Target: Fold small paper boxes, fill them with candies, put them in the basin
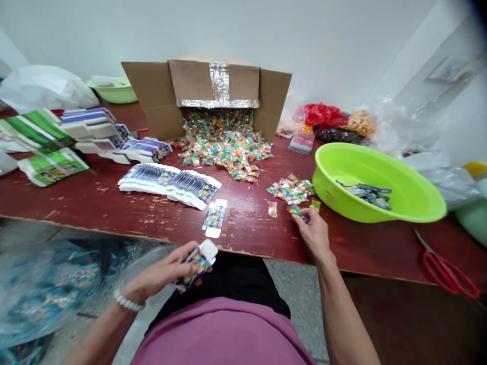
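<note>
On red table, one green basin, two hands, one small carton

I see one cardboard box, two green basins and one pair of red scissors. The small sachets are too many to count.

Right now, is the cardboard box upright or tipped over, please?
Tipped: the cardboard box lies on its side, wrapped candies spilling from its opening onto the table.

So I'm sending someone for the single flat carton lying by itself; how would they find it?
Start at the big cardboard box spilling sweets. Come toward the table's near edge: the lone flat carton lies just right of the fanned carton stack, apart and unstacked.
</note>
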`<state>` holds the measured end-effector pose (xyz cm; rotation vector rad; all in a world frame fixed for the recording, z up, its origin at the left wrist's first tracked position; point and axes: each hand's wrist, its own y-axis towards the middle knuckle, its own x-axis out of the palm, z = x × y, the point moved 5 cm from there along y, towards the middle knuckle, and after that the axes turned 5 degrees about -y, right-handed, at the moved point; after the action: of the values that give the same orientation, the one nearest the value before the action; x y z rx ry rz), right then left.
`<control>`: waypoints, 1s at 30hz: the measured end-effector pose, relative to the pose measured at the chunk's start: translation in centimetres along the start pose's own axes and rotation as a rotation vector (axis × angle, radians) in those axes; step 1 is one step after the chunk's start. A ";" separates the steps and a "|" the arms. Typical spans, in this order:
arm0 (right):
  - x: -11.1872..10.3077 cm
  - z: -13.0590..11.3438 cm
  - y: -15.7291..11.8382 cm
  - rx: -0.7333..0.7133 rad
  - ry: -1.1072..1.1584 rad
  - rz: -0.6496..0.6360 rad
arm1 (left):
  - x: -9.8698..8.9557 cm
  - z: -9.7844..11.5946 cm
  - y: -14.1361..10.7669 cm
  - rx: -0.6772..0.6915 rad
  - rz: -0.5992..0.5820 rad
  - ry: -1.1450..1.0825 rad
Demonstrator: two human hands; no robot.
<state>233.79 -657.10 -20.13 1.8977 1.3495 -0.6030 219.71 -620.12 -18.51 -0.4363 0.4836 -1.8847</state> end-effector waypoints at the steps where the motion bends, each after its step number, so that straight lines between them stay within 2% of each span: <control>1: -0.1 -0.7 -0.3 0.019 0.102 0.009 | 0.6 0.6 0.5 0.049 0.014 -0.087; 4: 0.2 -3.7 -1.2 0.026 0.362 -0.049 | 2.5 2.0 2.4 0.152 0.038 -0.242; 8: 0.9 -8.7 -3.2 -0.085 0.611 -0.305 | 4.8 3.2 4.4 0.186 0.030 -0.249; 11: 1.0 -12.1 -5.2 -0.274 0.591 -0.511 | 6.1 4.0 4.8 0.219 -0.006 -0.188; 13: 1.1 -13.6 -6.4 -0.397 0.504 -0.578 | 6.6 4.5 4.7 0.264 -0.022 -0.094; 15: 1.2 -14.4 -7.1 -0.446 0.448 -0.610 | 6.8 4.7 4.6 0.302 -0.022 0.016; 17: 1.5 -14.5 -7.3 -0.392 0.495 -0.653 | 6.9 4.8 4.4 0.314 -0.024 0.055; 19: 1.9 -14.3 -7.0 -0.268 0.634 -0.690 | 6.9 4.7 4.3 0.310 -0.027 -0.002; 21: 2.1 -14.0 -6.5 -0.157 0.733 -0.647 | 6.8 4.6 4.2 0.299 -0.020 -0.097; 23: 2.2 -14.0 -6.2 -0.121 0.733 -0.585 | 6.9 4.4 4.2 0.291 -0.011 -0.190; 25: 2.2 -14.4 -6.3 -0.157 0.673 -0.575 | 7.0 4.1 4.4 0.279 -0.005 -0.284; 28: 2.4 -15.3 -7.0 -0.252 0.608 -0.647 | 6.9 3.6 4.8 0.257 0.031 -0.409; 30: 2.5 -15.5 -7.3 -0.254 0.661 -0.675 | 6.8 3.5 4.9 0.246 0.055 -0.460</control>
<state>227.29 -642.20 -14.22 1.4542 2.4025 -0.0725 223.01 -628.53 -17.64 -0.6600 -0.0420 -1.6940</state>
